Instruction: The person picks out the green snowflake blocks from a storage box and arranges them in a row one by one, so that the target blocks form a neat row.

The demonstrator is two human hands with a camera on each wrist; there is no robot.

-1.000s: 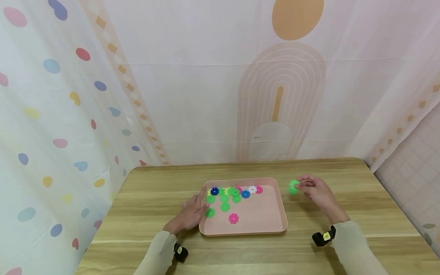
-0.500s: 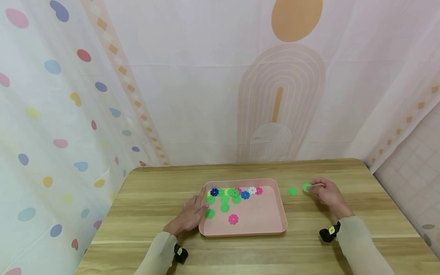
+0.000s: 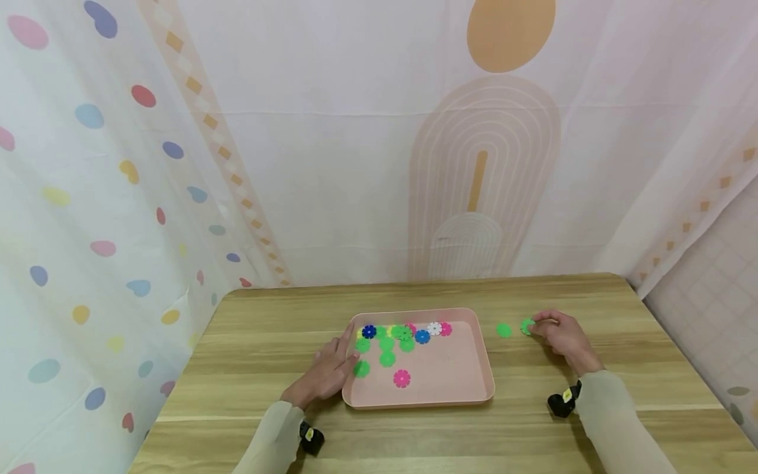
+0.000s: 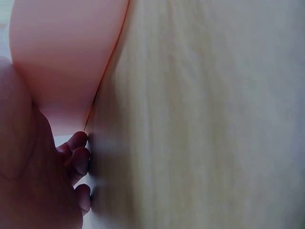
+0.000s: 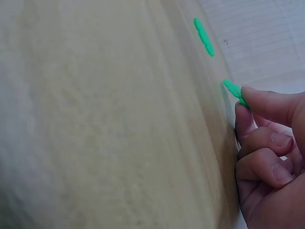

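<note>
In the head view my right hand pinches a green snowflake disc at the table's right side. From the right wrist, that disc shows edge-on between thumb and index finger, tilted close to the tabletop, with the other fingers curled below. Just left of it, a second green snowflake disc lies flat on the wood. My left hand rests at the left rim of the pink tray, thumb over the edge. Seen from the left wrist, its fingertips touch the table beside the tray wall.
Several snowflake discs lie in the tray, mostly along its back and left: green, yellow, white, dark blue, blue and pink. A patterned curtain hangs behind the wooden table.
One green disc now lies on the table where my right hand held discs a second ago. That hand has shifted right with another disc and lowered it. My left hand stays put.
</note>
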